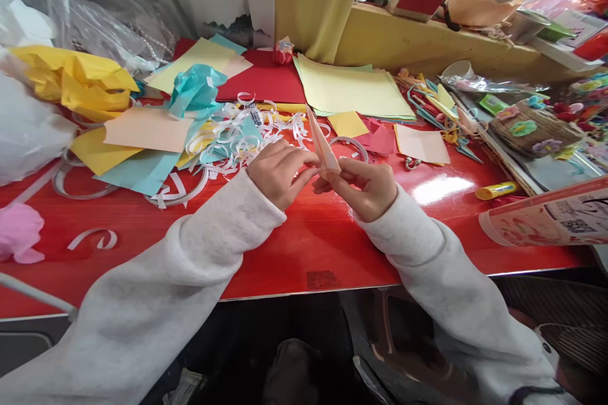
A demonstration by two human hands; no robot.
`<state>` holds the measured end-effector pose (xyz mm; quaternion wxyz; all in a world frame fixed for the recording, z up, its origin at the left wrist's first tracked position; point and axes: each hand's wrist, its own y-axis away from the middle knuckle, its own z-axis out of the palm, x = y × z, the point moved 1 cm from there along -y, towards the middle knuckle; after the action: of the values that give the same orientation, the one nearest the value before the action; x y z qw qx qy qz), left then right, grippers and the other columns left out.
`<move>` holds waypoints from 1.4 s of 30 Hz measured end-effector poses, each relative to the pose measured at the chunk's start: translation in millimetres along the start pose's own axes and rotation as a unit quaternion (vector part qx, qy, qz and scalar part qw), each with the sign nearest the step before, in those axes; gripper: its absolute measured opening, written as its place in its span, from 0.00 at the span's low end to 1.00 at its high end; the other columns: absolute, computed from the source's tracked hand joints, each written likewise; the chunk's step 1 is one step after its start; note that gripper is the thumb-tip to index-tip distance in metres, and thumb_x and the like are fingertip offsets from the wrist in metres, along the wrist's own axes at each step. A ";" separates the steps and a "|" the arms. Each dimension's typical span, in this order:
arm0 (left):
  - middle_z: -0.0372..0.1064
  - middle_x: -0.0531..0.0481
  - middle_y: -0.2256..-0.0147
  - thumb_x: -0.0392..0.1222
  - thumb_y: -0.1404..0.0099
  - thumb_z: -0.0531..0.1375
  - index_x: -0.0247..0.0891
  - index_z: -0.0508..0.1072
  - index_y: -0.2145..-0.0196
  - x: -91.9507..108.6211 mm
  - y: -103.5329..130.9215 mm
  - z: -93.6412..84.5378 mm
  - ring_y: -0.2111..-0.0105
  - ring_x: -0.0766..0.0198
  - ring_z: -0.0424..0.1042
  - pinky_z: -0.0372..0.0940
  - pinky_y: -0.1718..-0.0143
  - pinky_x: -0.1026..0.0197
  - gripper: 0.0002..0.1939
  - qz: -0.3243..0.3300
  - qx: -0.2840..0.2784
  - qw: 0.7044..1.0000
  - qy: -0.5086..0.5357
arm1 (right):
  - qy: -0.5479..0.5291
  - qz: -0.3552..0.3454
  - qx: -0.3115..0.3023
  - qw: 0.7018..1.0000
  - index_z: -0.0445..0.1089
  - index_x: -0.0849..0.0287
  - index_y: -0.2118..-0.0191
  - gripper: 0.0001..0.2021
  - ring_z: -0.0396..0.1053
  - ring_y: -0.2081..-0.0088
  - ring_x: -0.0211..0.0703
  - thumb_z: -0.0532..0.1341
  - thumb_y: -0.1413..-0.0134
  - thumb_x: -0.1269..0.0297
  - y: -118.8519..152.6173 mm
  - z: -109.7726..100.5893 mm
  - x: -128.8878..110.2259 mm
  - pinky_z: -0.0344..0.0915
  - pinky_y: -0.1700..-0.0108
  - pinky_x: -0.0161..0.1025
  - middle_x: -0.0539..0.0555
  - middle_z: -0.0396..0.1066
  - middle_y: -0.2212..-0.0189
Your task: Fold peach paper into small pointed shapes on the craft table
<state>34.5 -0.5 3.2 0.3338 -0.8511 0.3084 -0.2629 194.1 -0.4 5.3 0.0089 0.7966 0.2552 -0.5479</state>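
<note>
A peach-coloured folded paper, narrow and pointed at its upper end, is held up over the middle of the red table. My right hand grips its lower end between thumb and fingers. From the other side, my left hand has thumb and index finger closed at the paper's left edge, near the bottom. The fingertips cover part of the folds there. Just behind my left hand lies a heap of curled white paper strips. A yellow paper square and a red paper piece are beyond the folded paper.
Coloured sheets are stacked at the back. Crumpled yellow paper and plastic bags crowd the left. At right are a glue stick, a paper cup lying tilted, and a flower-decorated basket. The table's front edge runs below my hands.
</note>
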 end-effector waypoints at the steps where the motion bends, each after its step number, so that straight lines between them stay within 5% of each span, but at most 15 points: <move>1: 0.69 0.52 0.74 0.37 0.42 0.53 0.36 0.68 0.70 0.5 0.3 0.2 0.74 0.69 0.63 0.60 0.69 0.64 0.05 -0.010 0.001 1.000 0.002 | 0.012 -0.012 -0.001 1.000 0.67 0.62 0.67 0.09 0.71 0.72 0.37 0.55 0.52 0.64 0.1 -0.2 0.1 0.70 0.65 0.37 0.52 0.71 0.75; 42: 0.69 0.51 0.75 0.39 0.47 0.54 0.35 0.68 0.75 3.1 1.1 5.7 0.74 0.66 0.64 0.61 0.70 0.62 0.05 -0.062 -0.033 0.997 -0.008 | 0.177 -0.056 -0.009 0.982 0.68 0.61 0.67 0.08 0.71 0.72 0.35 0.53 0.53 0.72 -1.5 -1.0 -5.2 0.69 0.66 0.30 0.50 0.73 0.74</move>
<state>39.9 -1.0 -0.5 0.2908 -0.8814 0.2607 -0.2657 192.9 -0.8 10.7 -0.0603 0.8654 0.3021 -0.3951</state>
